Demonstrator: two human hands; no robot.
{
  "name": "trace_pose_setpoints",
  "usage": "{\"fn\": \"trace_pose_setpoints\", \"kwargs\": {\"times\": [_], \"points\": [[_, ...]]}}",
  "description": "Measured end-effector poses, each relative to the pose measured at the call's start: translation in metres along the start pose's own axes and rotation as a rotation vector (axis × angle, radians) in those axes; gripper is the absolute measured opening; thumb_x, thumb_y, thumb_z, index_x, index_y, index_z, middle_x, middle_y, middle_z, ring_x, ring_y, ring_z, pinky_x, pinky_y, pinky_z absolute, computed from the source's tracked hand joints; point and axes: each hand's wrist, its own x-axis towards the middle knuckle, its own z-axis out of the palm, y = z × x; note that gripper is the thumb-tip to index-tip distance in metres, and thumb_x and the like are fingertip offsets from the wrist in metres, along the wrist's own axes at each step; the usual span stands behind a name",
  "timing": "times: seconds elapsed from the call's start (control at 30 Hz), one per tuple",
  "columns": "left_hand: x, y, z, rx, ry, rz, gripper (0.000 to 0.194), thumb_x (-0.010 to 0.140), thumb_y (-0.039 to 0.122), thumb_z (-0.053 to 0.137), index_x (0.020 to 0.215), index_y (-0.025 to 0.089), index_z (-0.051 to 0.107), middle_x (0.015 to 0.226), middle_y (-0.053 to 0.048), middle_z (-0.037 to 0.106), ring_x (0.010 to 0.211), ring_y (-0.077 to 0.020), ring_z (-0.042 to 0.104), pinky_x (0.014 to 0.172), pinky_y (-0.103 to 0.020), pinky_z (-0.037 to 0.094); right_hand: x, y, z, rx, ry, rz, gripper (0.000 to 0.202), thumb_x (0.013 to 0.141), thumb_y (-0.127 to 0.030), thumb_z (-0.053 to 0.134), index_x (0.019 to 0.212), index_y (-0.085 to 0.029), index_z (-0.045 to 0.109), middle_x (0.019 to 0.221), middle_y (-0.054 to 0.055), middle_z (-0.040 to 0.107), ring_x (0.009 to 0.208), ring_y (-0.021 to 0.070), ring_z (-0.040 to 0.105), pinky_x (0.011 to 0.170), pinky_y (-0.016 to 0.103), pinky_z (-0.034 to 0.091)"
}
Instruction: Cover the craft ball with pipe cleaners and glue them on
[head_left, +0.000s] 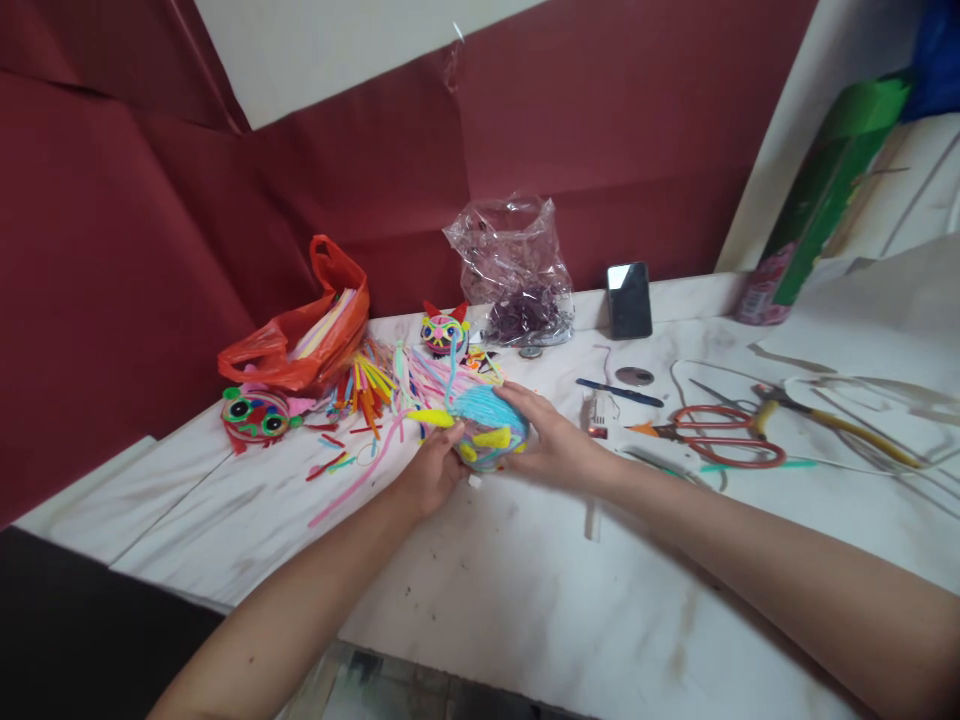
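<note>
A rounded pipe-cleaner craft piece (486,408), light blue on top with yellow patches and some purple, is held between my two hands just above the marble-patterned table. My left hand (436,472) grips its near left side, thumb on top and fingers partly hidden. Against the right side, my right hand (551,432) curls round it with the fingertips over the far edge. A pink pipe cleaner (349,492) trails left from beside the piece, and a blue one (451,372) sticks up behind it.
Behind are bundled pipe cleaners (367,385), a finished animal-face figure (444,332), another figure (255,415), a red plastic bag (300,340) and a clear bag (525,290). At right lie a phone (629,300), red-handled scissors (727,440), pliers (840,425) and a glue gun (660,455).
</note>
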Motion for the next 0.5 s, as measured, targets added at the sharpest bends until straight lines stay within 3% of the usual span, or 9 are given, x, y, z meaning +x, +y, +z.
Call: {"fn": "trace_pose_setpoints", "kwargs": {"times": [0.17, 0.3, 0.4, 0.5], "points": [[0.002, -0.004, -0.002, 0.002, 0.023, 0.042, 0.039, 0.064, 0.043, 0.076, 0.089, 0.016, 0.067, 0.096, -0.009, 0.072, 0.093, -0.0263, 0.066, 0.079, -0.038, 0.052, 0.000, -0.003, -0.006, 0.040, -0.054, -0.054, 0.076, 0.070, -0.024, 0.071, 0.139, -0.024, 0.040, 0.148, 0.017, 0.034, 0.139, 0.0300, 0.030, 0.110, 0.054, 0.029], [0.004, -0.005, -0.006, 0.034, 0.044, 0.080, 0.038, 0.062, 0.041, 0.077, 0.089, 0.015, 0.067, 0.090, -0.008, 0.072, 0.089, -0.0258, 0.066, 0.077, -0.038, 0.052, 0.003, -0.004, -0.014, 0.197, -0.100, 0.013, 0.051, 0.079, -0.024, 0.059, 0.129, -0.025, 0.052, 0.143, 0.012, 0.043, 0.136, 0.0264, 0.036, 0.108, 0.050, 0.034], [0.002, -0.006, -0.005, 0.093, 0.054, 0.098, 0.039, 0.061, 0.040, 0.077, 0.090, 0.016, 0.066, 0.087, -0.007, 0.072, 0.085, -0.0251, 0.067, 0.073, -0.036, 0.052, 0.007, -0.005, -0.015, 0.302, -0.056, 0.136, 0.036, 0.079, -0.027, 0.058, 0.115, -0.023, 0.059, 0.133, 0.010, 0.053, 0.121, 0.0235, 0.052, 0.096, 0.042, 0.047], [-0.001, -0.007, -0.002, 0.169, 0.108, 0.122, 0.040, 0.061, 0.039, 0.077, 0.092, 0.016, 0.066, 0.088, -0.007, 0.072, 0.086, -0.0240, 0.066, 0.073, -0.034, 0.052, 0.008, -0.008, -0.013, 0.313, -0.028, 0.208, 0.037, 0.071, -0.029, 0.066, 0.106, -0.021, 0.058, 0.115, 0.007, 0.060, 0.097, 0.0188, 0.062, 0.081, 0.034, 0.054]]}}
